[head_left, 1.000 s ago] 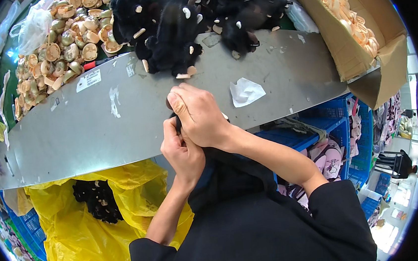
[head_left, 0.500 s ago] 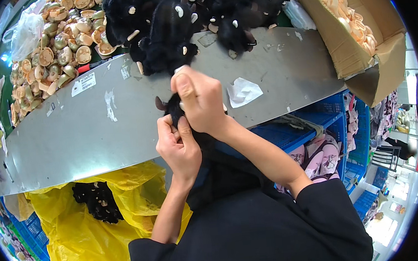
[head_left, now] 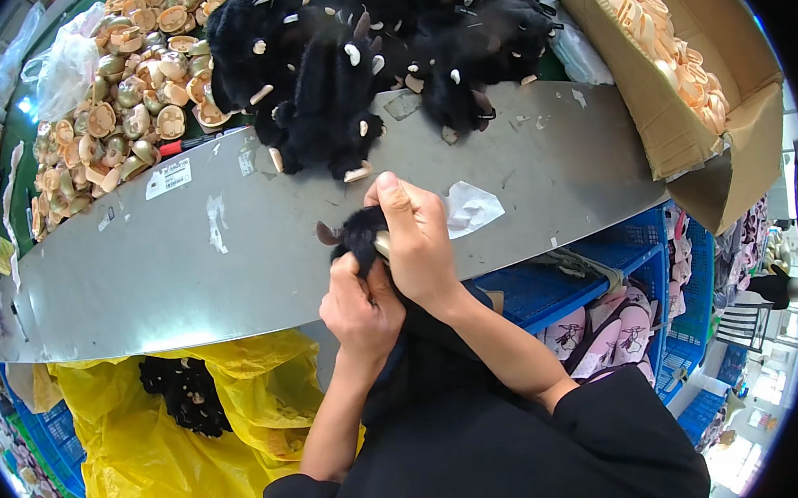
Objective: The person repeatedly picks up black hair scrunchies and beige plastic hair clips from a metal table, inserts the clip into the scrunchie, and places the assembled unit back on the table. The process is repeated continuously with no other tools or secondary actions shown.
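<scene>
Just beyond the table's near edge, my left hand (head_left: pixel 363 309) pinches a black plush piece (head_left: pixel 359 229) from below, its fingers closed on the fabric. A small dark ear sticks out at the plush's left side. My right hand (head_left: pixel 420 242) is a fist pressed against the plush's right side, thumb up. Its fingertips are turned away, so what lies inside the fist is hidden. A cream-coloured hard part (head_left: pixel 382 243) shows between the plush and the right palm. Farther off lies a pile of black plush pieces (head_left: pixel 328 84) with small cream parts among them.
Tan and gold plastic shells (head_left: pixel 129 92) are heaped at the far left. A cardboard box (head_left: pixel 658 122) of peach plastic parts stands at the right. White paper (head_left: pixel 471 208) lies on the grey metal table (head_left: pixel 257 252). Below are a yellow bag (head_left: pixel 141 442) and blue crates (head_left: pixel 541 298).
My right hand has come down toward me, away from the plush pile, uncovering a cream part at the pile's near edge. The left hand still pinches the plush. The whole view has shifted slightly.
</scene>
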Demonstrator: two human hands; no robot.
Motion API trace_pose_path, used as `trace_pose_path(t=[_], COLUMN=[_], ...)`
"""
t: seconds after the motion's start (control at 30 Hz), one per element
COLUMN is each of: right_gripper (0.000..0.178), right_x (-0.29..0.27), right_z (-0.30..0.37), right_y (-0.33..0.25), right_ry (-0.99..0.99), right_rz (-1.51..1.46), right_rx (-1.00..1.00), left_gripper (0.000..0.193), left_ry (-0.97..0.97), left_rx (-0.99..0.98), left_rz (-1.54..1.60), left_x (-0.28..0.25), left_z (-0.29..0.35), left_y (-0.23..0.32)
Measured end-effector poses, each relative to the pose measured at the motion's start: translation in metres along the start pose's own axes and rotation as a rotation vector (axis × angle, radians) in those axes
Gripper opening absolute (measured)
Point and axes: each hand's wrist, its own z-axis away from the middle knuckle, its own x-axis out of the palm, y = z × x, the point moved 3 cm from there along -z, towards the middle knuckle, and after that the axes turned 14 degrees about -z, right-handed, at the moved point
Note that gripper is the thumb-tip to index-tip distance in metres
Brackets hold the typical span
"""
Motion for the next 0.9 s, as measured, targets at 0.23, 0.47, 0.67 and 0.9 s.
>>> trace_pose_path(t=[0.23, 0.47, 0.67, 0.9], right_gripper=[0.044, 0.031, 0.018, 0.006], right_x=[-0.001, -0.004, 0.015, 0.082], right_z=[-0.007, -0.044, 0.012, -0.064], right_y=[0.013, -0.001, -0.022, -0.052], right_ry=[-0.014, 0.007, -0.398, -0.560], right_rz=[0.209, 0.518, 0.367, 0.367], right_rx=[-0.282, -0.614, -0.618, -0.734], left_gripper=[0.011, 0.011, 0.015, 0.011], left_ry=[-0.088, -0.199, -0.001, 0.684], left_rx=[-0.158, -0.329, -0.568, -0.677], left_rz=[0.121, 0.250, 0.261, -0.296], left_x=[0.004, 0.004, -0.084, -0.256], left_z=[0.005, -0.004, -0.021, 0.075], left_y=[0.001, 0.013, 0.001, -0.085])
